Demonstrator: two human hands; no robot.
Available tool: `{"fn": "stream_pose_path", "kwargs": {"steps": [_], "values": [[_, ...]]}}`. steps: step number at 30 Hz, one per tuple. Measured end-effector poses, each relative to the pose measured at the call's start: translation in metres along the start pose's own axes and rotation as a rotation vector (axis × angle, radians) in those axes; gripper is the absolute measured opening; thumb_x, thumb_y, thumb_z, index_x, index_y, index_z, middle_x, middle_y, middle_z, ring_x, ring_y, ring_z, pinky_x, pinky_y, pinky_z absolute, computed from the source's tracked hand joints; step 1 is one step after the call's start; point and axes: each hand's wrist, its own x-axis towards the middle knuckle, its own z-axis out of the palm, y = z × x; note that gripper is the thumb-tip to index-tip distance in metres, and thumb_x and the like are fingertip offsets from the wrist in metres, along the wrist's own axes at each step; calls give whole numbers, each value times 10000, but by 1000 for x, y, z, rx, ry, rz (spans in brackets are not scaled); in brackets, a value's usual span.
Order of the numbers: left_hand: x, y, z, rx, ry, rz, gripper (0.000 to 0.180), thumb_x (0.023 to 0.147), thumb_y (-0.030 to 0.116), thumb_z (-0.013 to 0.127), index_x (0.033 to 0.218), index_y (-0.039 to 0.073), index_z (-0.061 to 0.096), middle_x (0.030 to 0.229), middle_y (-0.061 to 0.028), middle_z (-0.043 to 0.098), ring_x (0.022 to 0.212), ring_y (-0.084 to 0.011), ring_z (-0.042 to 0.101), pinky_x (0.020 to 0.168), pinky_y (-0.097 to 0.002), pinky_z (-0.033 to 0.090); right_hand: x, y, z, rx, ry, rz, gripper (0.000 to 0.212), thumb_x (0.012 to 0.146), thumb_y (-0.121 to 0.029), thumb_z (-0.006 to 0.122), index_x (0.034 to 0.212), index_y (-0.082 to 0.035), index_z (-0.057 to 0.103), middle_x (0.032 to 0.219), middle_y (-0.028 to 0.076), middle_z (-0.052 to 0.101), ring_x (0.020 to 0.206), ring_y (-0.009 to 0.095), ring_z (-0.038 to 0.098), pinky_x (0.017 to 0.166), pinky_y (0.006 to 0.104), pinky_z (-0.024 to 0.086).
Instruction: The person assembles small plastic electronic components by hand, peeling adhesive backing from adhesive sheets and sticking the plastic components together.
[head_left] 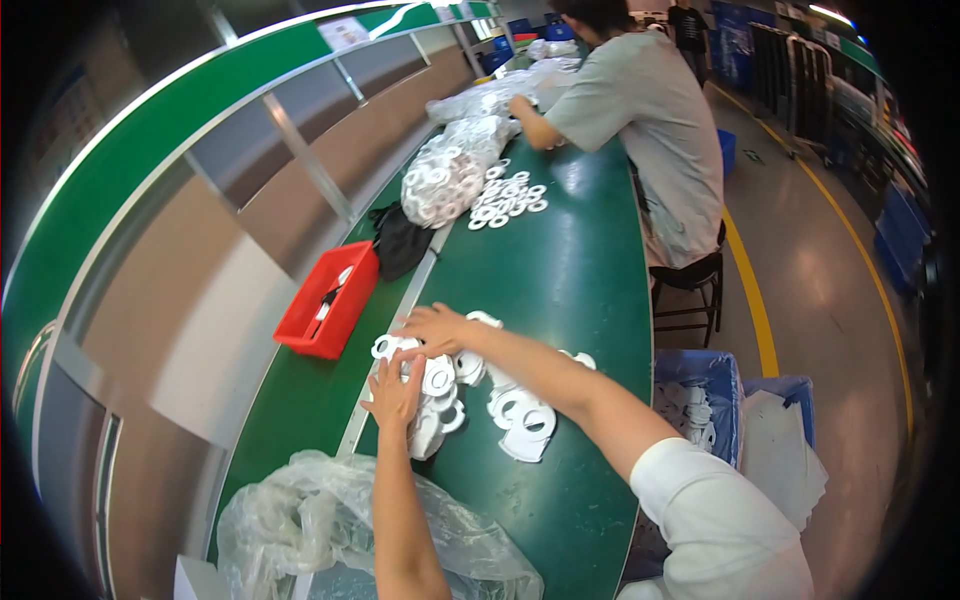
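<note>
Flat white pieces with round holes (438,375) lie in a loose pile on the green work table (590,290). My left hand (393,397) rests at the pile's left side, its fingers spread against the pieces. Reaching across from the right, my right hand (438,328) lies over the far side of the same pile, fingers stretched out. The two hands' fingertips come close together, and neither hand grips a piece that I can see. More white pieces (525,425) are spread to the right, some hidden beneath my right forearm.
A red bin (330,300) stands left, beside a black cloth item (400,240). Crumpled clear plastic (310,510) covers the near edge. Farther along are white rings (508,200), a filled clear bag (440,185) and a seated co-worker (650,130). Blue-lined bins (735,400) stand right.
</note>
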Motion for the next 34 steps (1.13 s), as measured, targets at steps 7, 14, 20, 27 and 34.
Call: {"fn": "stream_pose_path", "kwargs": {"steps": [7,14,20,27,34], "values": [[-138,115,-14,-9,20,-5,727,888,637,309,1416,142,388,1498,-128,295,1387,-332,256,1054,-673,147,-122,-30,-76,117,-78,-51,591,870,-632,421,1213,-191,613,1349,48,509,1348,296,325,1083,508,230],[-309,199,-17,-48,129,34,670,898,590,351,1397,147,414,1454,-189,339,1362,-363,289,1044,-664,183,-293,-99,-146,155,36,-51,515,891,-556,461,1124,-142,659,1296,68,552,1309,317,378,1074,463,272],[-444,236,-15,-176,186,145,632,897,502,429,1355,66,435,1433,-230,350,1368,-382,260,1071,-606,182,-425,-182,-189,289,134,55,372,857,-407,594,1052,-103,685,1158,127,616,1187,325,495,1010,404,379],[-535,257,-16,-300,140,357,563,896,417,495,1310,40,436,1380,-216,410,1338,-354,321,1063,-589,219,-537,-231,-202,348,388,219,228,798,-177,683,970,-27,690,1050,169,638,1084,275,574,942,354,434],[-592,260,-6,-259,111,593,665,867,418,548,1366,12,381,1440,-210,348,1358,-374,274,1081,-580,195,-610,-271,-197,344,508,402,203,793,-155,672,951,-29,697,1083,176,630,1051,279,593,918,356,450]]}}
